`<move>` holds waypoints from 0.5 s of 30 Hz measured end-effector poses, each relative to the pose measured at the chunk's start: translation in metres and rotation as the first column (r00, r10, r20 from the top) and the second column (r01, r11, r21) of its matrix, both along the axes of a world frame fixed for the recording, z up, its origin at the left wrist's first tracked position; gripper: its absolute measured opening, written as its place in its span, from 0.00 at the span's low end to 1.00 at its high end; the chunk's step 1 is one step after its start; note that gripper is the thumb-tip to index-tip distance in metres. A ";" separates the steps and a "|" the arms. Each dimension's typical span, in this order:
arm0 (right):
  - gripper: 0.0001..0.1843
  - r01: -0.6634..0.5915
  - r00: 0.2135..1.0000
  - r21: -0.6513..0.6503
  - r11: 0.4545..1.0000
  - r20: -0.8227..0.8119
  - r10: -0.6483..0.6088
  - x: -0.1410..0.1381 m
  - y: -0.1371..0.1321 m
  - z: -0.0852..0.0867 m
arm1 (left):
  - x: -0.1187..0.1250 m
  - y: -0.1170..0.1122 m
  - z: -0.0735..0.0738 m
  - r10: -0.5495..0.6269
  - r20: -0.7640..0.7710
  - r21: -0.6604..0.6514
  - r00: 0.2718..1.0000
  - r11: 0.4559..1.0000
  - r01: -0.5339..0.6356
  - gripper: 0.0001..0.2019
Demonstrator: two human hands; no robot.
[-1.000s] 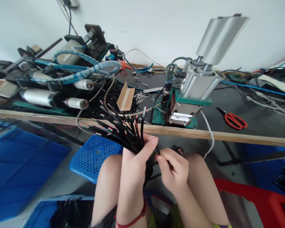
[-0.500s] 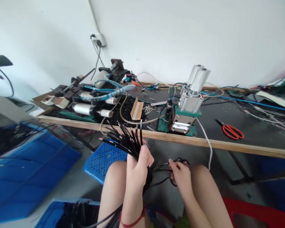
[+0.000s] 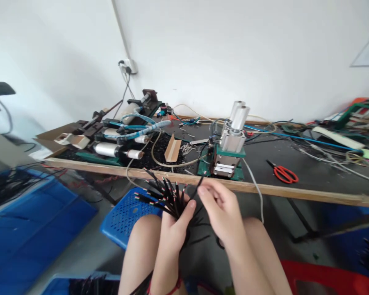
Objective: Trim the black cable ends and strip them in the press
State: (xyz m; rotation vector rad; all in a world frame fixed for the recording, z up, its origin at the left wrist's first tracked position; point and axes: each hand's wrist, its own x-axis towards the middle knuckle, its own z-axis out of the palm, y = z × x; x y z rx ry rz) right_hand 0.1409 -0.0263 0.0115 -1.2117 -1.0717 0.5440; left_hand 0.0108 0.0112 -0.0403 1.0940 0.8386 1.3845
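My left hand point(image 3: 177, 227) is closed around a bundle of black cables point(image 3: 164, 194), whose cut ends fan out up and to the left and show small red, white and green wire tips. Beside it, my right hand point(image 3: 219, 207) pinches a single black cable point(image 3: 198, 185) between thumb and fingers, close to the left thumb. That cable stands tilted, its tip above both hands. More cable ends point(image 3: 199, 240) hang below, between my knees. The lower part of the bundle is partly hidden behind my left forearm.
A bench with a wooden edge point(image 3: 264, 189) runs across in front. On it stand a small pneumatic press point(image 3: 229, 162), red-handled scissors point(image 3: 284, 174), a folded cardboard piece point(image 3: 172, 148) and a machine with cylinders point(image 3: 107, 150). A blue stool point(image 3: 126, 217) is below left; blue bins point(image 3: 33, 229) lie further left.
My right hand has risen from near my right knee to beside the bundle, where it now pinches one cable. My left hand keeps hold of the bundle. The camera view has shifted slightly.
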 end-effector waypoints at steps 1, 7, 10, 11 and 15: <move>0.14 -0.028 0.999 0.021 0.999 -0.042 0.028 -0.004 0.005 0.005 | -0.001 0.001 -0.001 -0.033 -0.009 -0.001 0.999 0.999 0.033 0.23; 0.15 0.003 0.995 0.081 0.997 -0.099 0.005 -0.008 0.008 -0.005 | -0.001 0.005 0.002 -0.129 -0.025 0.121 0.991 0.984 0.131 0.19; 0.16 -0.046 0.993 0.049 0.998 -0.106 0.051 -0.006 0.002 -0.017 | 0.001 0.005 0.008 -0.140 -0.101 0.187 0.985 0.970 0.157 0.19; 0.18 -0.071 0.992 0.034 0.997 -0.101 0.074 -0.005 0.001 -0.020 | 0.001 0.004 0.010 -0.126 -0.119 0.186 0.985 0.971 0.147 0.18; 0.19 -0.099 0.989 -0.012 0.995 -0.113 0.097 -0.004 0.000 -0.025 | 0.004 0.004 0.010 -0.098 -0.154 0.146 0.983 0.982 0.121 0.17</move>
